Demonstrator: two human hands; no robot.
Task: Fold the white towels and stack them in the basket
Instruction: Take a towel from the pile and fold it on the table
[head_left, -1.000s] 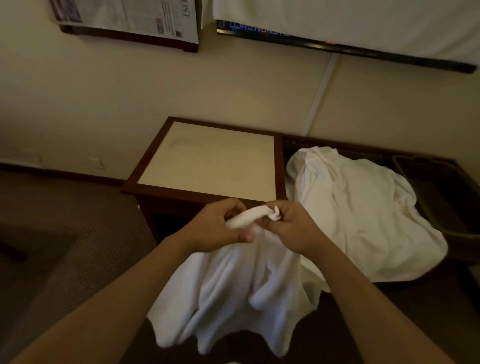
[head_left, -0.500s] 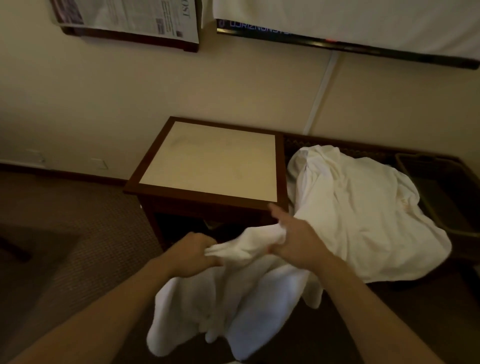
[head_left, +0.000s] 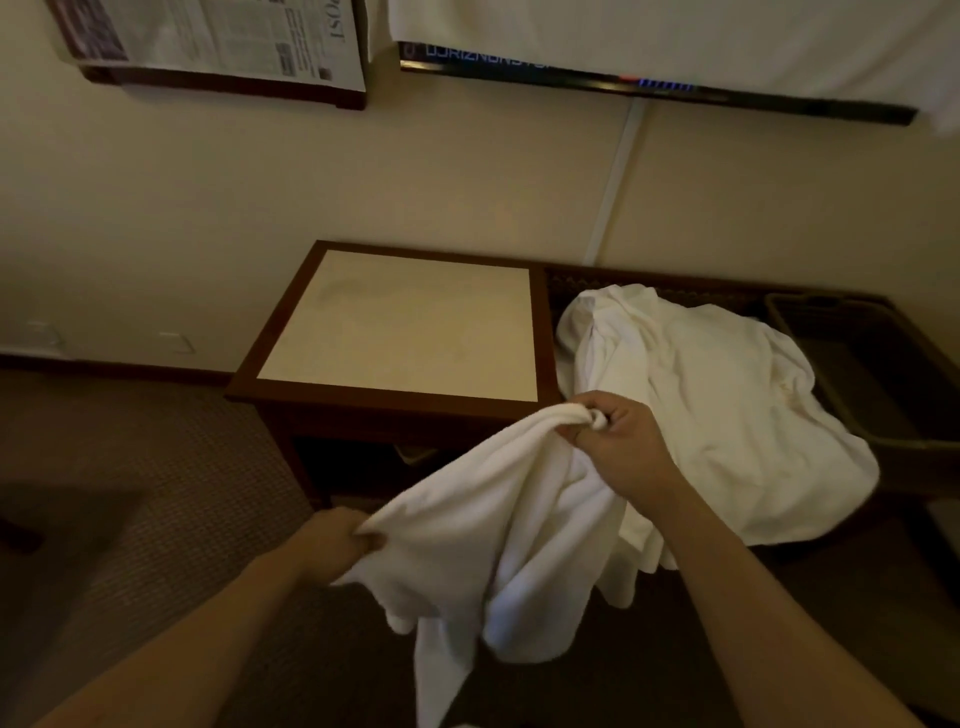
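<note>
Beige painted wall (head_left: 363, 182) fills most of the shot, smooth and plain, with a thin pale strip running down it, and a dark textured carpet (head_left: 156, 467) lies below it on the left. Next biggest is the square side table with a dark wood frame and a pale inset top (head_left: 410, 325), nothing on it, so that flat top is free space, with a sharp front edge just ahead of the hands. Right of it, on a dark low surface, sits the crumpled heap of white towels (head_left: 727, 405), soft and rumpled; can't tell how many are in there. Behind and to the right of the heap is one dark rectangular basket (head_left: 857, 374), its left wall touching or partly under the heap, interior too dim to read. Then the one white terry towel (head_left: 519, 530) held up in the air in front of the table, fluffy, sagging in folds between two hands. The right hand (head_left: 618, 441) is curled tight, pinching a bunched corner up high. The left hand (head_left: 337, 543) sits lower and nearer, fingers closed round the towel's other edge. Up top: one newspaper (head_left: 218, 41) draped over a dark frame.
</note>
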